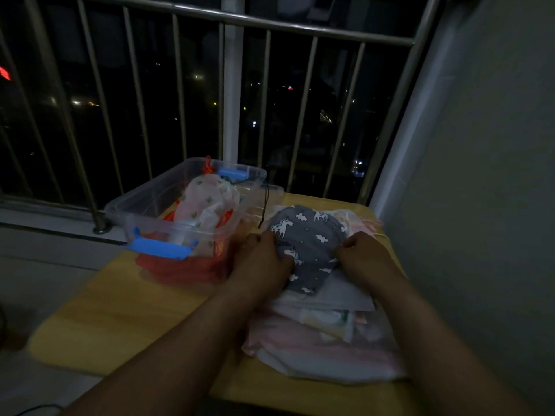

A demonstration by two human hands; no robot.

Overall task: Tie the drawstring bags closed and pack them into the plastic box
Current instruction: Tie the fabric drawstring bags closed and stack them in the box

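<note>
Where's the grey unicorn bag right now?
Head view, centre-right: the grey bag sits atop the cloth pile, gripped by the left hand and right hand, right of the plastic box.

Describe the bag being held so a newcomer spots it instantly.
On the yellow table, right of the clear plastic box, lies a pale fabric pile. Topmost, between left hand and right hand, is the grey bag: the only dark one, with white unicorns.

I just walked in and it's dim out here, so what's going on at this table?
A person holds a grey unicorn-print bag by its sides, left hand and right hand both gripping it, atop a pile of cloth bags on the table. The clear plastic box to the left already holds a pale printed bag.
</note>
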